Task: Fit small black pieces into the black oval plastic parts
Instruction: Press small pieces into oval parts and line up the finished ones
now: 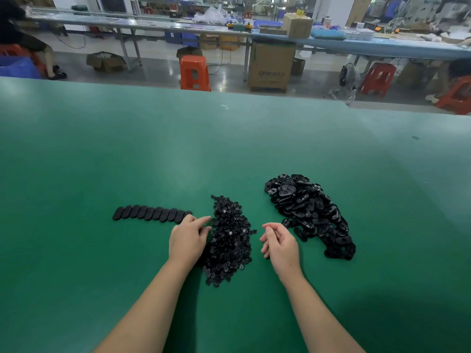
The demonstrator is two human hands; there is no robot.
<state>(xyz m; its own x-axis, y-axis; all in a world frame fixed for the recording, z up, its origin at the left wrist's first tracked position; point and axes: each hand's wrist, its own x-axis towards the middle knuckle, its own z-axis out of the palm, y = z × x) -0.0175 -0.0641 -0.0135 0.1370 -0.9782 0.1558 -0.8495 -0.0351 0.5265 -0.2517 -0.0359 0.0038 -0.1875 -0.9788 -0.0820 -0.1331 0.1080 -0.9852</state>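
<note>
Left hand point(187, 239): palm down at the left edge of the small-piece heap, fingers extended and relaxed, tips reaching into the pieces; grip open, nothing visibly held.
Right hand point(280, 244): hovers between the two heaps, fingers loosely curled, thumb apart; grip open and empty as far as can be seen.
Bench point(102, 161): green mat surface carrying all the work.
Small black pieces point(229, 240): loose heap between the hands, elongated toward the person; several show a pale centre spot.
Black oval plastic parts point(311, 215): larger heap to the right, just beyond the right hand, shells lying every way up, some showing a slot.
Row of ovals point(153, 213): overlapping line left of the small-piece heap, smooth side up, its near end just beside the left hand; probably the finished items.
Step in hand, judged: selecting one small piece and one oval for the next fitting.
Advice: draw a single piece from the heap's edge, not its middle, so only one comes away; take an oval from the near rim of its heap; turn the oval hollow side up and line the piece to the slot before pressing.
Risk: scattering pieces across the bench.
Background: orange stools point(195, 72), cardboard carton point(271, 66), long blue tables point(382, 45) beyond the bench edge.
</note>
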